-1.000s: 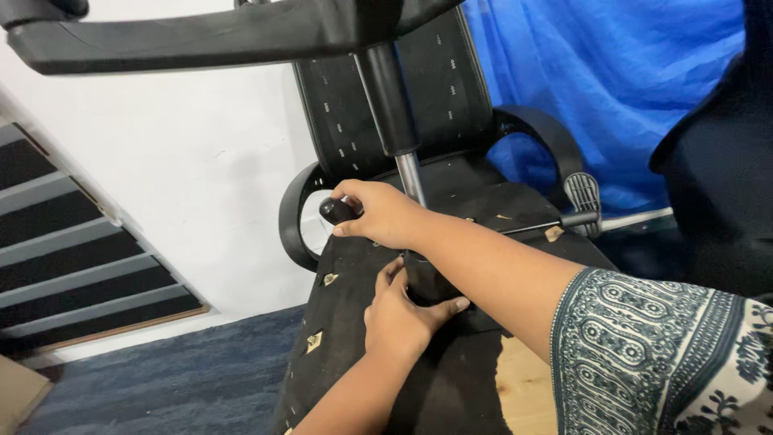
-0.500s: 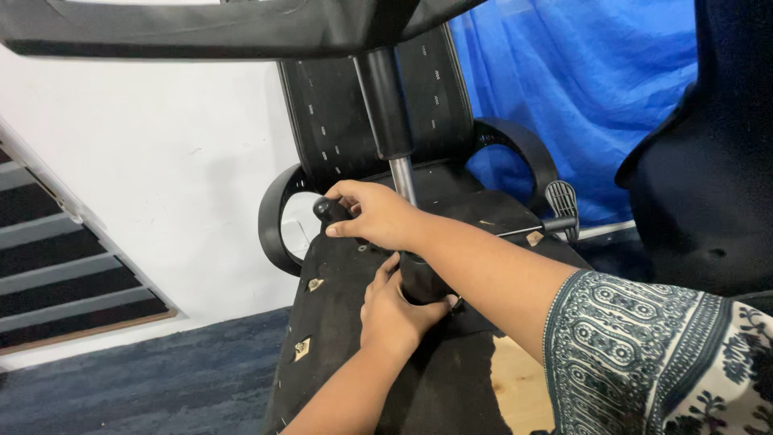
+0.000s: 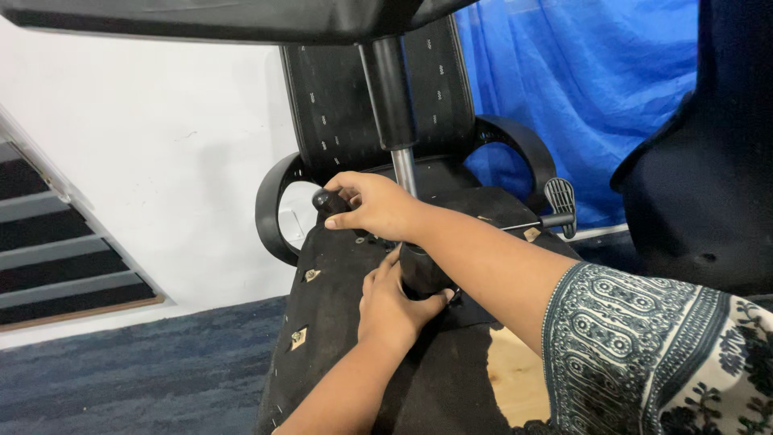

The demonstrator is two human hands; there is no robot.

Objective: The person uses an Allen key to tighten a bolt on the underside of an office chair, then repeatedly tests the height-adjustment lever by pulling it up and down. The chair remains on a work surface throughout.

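1. On the upturned chair seat (image 3: 354, 354), underside facing up, both hands work at the centre column.
2. Right hand (image 3: 377, 208): arm reaches in from the lower right, patterned sleeve (image 3: 644, 354) at the elbow. Fingers curl over a black knob (image 3: 328, 201) at the end of a lever; grip closed round it, thumb beneath.
3. Left hand (image 3: 390, 304): forearm comes up from the bottom edge. Thumb and fingers wrap the black collar (image 3: 423, 270) at the foot of the column, closed against it on both sides.
4. The column (image 3: 394, 97) rises from the collar, chrome below, black sleeve above, up to the chair base (image 3: 225, 18) across the top edge.
5. A second lever (image 3: 539, 222) sticks out to the right of the seat, ending in a ribbed paddle.
6. The seat's black cloth is torn near the bottom, showing bare wood (image 3: 519, 379); small tags of pale material dot the cloth.
7. Behind: chair back (image 3: 338, 105), curved armrests (image 3: 274, 209), white wall (image 3: 161, 153), blue sheet (image 3: 580, 89), dark stair steps (image 3: 56, 266), blue carpet (image 3: 137, 379). No containers or labels to note.
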